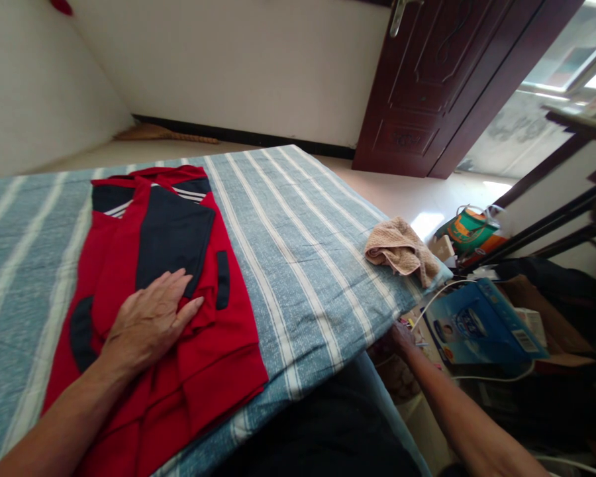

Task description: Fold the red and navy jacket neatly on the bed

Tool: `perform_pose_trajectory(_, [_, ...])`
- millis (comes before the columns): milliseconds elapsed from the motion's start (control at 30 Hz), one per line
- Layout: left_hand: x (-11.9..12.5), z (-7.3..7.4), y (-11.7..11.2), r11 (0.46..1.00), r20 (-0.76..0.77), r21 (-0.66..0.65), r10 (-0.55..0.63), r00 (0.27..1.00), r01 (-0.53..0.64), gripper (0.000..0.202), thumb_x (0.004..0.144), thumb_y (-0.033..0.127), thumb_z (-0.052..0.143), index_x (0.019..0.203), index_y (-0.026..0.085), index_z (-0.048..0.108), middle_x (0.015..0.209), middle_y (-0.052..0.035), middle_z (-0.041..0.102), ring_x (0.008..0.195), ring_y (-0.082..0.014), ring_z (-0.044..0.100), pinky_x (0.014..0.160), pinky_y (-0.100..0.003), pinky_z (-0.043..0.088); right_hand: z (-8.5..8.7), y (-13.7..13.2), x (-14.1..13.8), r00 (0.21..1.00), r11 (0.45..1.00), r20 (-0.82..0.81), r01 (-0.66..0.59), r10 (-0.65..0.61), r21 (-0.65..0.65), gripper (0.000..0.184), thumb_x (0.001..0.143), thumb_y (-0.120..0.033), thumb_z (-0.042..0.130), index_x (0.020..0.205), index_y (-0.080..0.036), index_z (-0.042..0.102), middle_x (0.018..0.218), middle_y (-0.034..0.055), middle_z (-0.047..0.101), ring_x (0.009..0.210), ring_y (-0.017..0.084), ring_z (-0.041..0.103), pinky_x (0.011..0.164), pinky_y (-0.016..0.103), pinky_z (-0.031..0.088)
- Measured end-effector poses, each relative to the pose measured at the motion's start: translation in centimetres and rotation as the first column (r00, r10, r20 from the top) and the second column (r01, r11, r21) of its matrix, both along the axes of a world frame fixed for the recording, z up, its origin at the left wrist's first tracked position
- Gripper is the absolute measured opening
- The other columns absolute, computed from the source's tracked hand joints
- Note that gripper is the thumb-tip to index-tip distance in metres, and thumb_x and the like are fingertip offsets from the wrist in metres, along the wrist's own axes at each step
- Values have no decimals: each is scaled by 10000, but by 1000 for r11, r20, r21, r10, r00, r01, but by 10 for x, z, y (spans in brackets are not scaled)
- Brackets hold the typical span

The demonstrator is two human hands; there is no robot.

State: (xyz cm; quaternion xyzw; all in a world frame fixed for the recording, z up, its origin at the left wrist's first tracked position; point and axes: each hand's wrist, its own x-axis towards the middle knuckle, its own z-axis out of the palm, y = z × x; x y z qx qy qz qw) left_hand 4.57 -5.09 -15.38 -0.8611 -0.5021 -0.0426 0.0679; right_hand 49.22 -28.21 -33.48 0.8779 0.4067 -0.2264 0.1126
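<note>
A red and navy jacket (169, 225) with white stripes at its shoulders lies folded on a blue-and-white striped cloth (298, 238). My left hand (149, 318) rests flat on the jacket, fingers stretched forward over the navy panel and thumb out on the red fabric. My right hand (402, 334) reaches down beside the cloth's right edge, close to some small colourful items. Its fingers are in shadow and mostly hidden, so I cannot make out whether it holds anything. A crumpled beige towel (400, 248) lies on the cloth's right corner, above my right hand.
To the right, a blue box (477, 324) sits among cardboard and white cables. A green and orange container (471, 228) stands behind it. A dark red door (417, 86) is at the back, and a broom (153, 132) lies along the wall.
</note>
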Motion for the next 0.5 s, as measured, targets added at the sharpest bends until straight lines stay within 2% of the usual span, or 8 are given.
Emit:
perform_pose_trajectory(167, [0,0,0,1000,7,9,-12,1000,12,714,881,502,152,1310,39,486,1395,-172,469,1321,-314,376,1011,-489,363,6,-15,-5,1000,1000,16,-6,6,16,314,929,-347,569,1192,-176,551,1152,75,582,972,211,600,820,412,510])
perform_pose_trajectory(300, [0,0,-1,1000,1,2,-15,1000,15,720,874,498,154,1309,30,487,1398,-173,466,1322,-319,376,1009,-491,363,8,-32,-20,999,999,27,-25,24,28,338,939,-337,550,1233,-171,530,1091,67,615,936,206,619,820,417,505])
perform_pose_trajectory(367, [1,0,-1,1000,1,-1,-12,1000,12,725,870,498,160,1307,21,487,1400,-176,464,1322,-319,376,1015,-486,359,7,-39,-30,999,999,29,-40,39,33,352,948,-256,514,1291,-177,498,1038,64,647,915,208,635,795,390,497])
perform_pose_trajectory(500, [3,2,-2,1000,16,4,-6,1000,6,731,865,500,166,1301,10,489,1388,-183,475,1318,-314,381,1024,-473,352,-1,-49,-42,997,996,29,-76,75,44,498,889,-83,451,1376,-188,446,919,80,696,889,229,664,714,304,446])
